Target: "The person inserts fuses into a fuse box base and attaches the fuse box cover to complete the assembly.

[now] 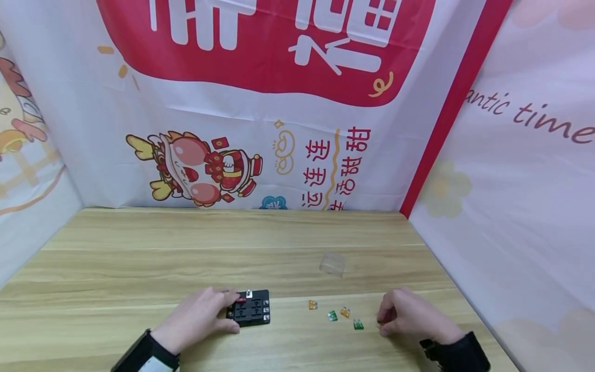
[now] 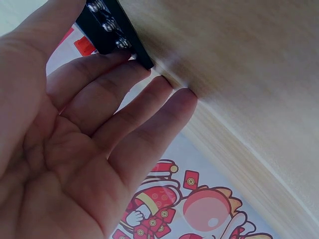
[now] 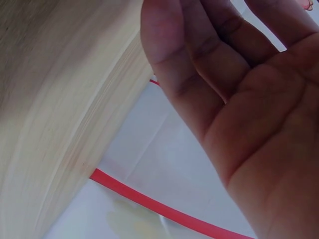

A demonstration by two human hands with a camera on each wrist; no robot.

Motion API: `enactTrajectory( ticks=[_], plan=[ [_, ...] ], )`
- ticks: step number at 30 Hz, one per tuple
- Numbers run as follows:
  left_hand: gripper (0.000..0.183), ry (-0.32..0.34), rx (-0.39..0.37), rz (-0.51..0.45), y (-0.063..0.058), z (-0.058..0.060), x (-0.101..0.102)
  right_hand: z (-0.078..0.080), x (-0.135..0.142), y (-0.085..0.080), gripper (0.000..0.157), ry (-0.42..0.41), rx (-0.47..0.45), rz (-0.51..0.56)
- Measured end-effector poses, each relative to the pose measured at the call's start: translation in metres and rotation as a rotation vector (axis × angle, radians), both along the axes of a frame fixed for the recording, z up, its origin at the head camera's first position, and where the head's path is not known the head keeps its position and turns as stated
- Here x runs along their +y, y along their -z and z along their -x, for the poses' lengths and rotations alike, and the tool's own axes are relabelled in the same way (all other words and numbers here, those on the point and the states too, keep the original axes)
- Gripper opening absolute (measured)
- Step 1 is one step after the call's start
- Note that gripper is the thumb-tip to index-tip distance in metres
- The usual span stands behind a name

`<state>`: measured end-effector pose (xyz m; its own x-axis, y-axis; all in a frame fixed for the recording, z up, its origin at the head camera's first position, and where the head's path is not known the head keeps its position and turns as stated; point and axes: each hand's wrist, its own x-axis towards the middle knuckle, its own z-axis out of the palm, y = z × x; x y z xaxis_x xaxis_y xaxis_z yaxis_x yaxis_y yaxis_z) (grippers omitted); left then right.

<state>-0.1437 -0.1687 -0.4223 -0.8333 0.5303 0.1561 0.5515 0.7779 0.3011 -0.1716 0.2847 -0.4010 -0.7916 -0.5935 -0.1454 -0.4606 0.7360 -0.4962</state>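
Left hand [image 1: 204, 314] grips a black rectangular plastic block [image 1: 254, 309], lower centre; right hand [image 1: 411, 314] pinches a tiny half-hidden piece [image 1: 379, 324], lower right.

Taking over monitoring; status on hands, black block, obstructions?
Left hand holding black block. Right hand pinching mostly hidden small piece. Red piece on block. Possibly in the way: two orange pieces, two green pieces.

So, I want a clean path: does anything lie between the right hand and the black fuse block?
Yes: two green fuses and two orange fuses lie on the table between the right hand and the black fuse block. The clear cover sits farther back, off that line.
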Motion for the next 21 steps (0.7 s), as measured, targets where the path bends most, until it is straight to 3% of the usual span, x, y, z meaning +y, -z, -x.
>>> enactTrajectory(
  ticks=[21],
  plan=[
    [0.056, -0.033, -0.039, 0.008, -0.0017, 0.0003, 0.0014, 0.0016, -0.0002, 0.0033, 0.005, -0.048, 0.064, -0.013]
  ],
)
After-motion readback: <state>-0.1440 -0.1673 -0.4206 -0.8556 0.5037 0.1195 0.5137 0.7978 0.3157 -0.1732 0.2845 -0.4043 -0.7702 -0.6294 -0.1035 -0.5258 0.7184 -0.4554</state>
